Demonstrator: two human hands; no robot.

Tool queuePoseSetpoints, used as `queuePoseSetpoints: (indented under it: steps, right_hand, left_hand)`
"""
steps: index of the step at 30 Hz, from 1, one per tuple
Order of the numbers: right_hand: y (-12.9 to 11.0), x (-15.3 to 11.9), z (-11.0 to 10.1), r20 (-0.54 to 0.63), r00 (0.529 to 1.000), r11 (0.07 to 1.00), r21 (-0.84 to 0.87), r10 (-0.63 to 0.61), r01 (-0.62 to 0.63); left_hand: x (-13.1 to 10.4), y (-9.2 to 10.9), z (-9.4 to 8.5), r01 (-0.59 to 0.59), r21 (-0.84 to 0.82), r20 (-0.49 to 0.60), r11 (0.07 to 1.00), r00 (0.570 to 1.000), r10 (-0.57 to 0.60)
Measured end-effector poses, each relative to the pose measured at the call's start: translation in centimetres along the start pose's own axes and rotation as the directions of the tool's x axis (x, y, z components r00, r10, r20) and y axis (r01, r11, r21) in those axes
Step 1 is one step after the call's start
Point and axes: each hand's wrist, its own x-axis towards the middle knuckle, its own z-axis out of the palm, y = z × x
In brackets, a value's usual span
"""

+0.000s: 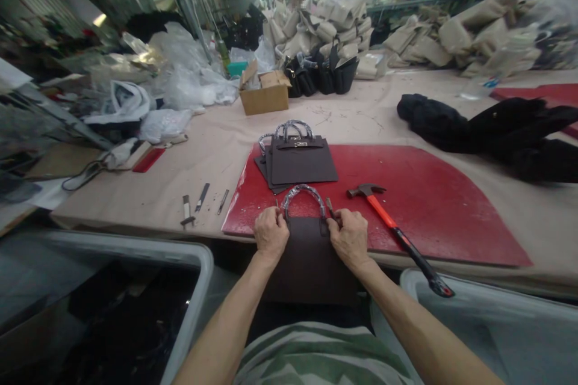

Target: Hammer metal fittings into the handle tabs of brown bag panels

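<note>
Both hands work at the near edge of the tabletop (361, 114), which is covered in beige cloth. The left hand (270, 233) and the right hand (348, 237) each grip an upper corner of a flat dark brown leather handbag (309, 258), whose top lies on the near edge of a large red cutting mat (428, 204) while its body hangs down over the tabletop's edge towards the person's lap. The fingers of both hands are curled tight and pinch the bag's top rim, one at each foot of its arched handle wrapped in clear plastic (303, 194). The right hand seems also to hold a small thin tool against the handle's right foot, though what it is cannot be told. Just right of the right hand, a claw hammer with an orange and black handle (397, 234) lies slantwise on the mat, its head up near the bag and its grip sticking out past the tabletop's edge. Farther up the mat sits a small stack of finished dark brown handbags (300, 162). Left of the mat, several small metal hand tools (201, 200) lie on the cloth. A brown cardboard box (266, 96) stands farther back, and a heap of black fabric (492, 129) lies to the right.
</note>
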Motion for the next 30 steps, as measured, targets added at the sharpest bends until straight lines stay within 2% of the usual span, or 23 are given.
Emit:
queuePoseSetpoints:
  steps: [3, 6, 13, 17, 21, 30]
  right_hand:
    - [-0.8, 0.0, -0.6, 0.084, 0.992, 0.996, -0.019, -0.090, 0.092]
    - [-1.0, 0.5, -1.0, 0.117, 0.988, 0.994, -0.046, -0.097, 0.103]
    - [-0.4, 2.0, -1.1, 0.199, 0.968, 0.985, -0.038, -0.156, 0.166]
    - [-0.6, 1.5, -1.8, 0.202, 0.957, 0.976, -0.022, -0.208, 0.217]
    - [-1.3, 0.5, -2.4, 0.287, 0.922, 0.958, -0.045, -0.258, 0.282]
    - [-2.2, 0.6, -2.3, 0.358, 0.909, 0.965, -0.072, -0.212, 0.253]
  left_hand:
    - [0.1, -0.5, -0.3, -0.152, -0.008, 0.062, 0.988, 0.986, 0.152]
    - [-0.1, -1.1, -1.0, -0.240, -0.037, 0.119, 0.970, 0.963, 0.243]
    - [-0.7, -0.9, -1.4, -0.250, -0.102, 0.151, 0.963, 0.953, 0.264]
    - [-0.8, -1.4, -1.2, -0.297, -0.122, 0.134, 0.947, 0.941, 0.312]
    - [-0.8, -2.1, -1.2, -0.370, -0.124, 0.125, 0.921, 0.915, 0.384]
    - [-1.1, -2.6, -0.8, -0.486, -0.044, 0.090, 0.873, 0.868, 0.488]
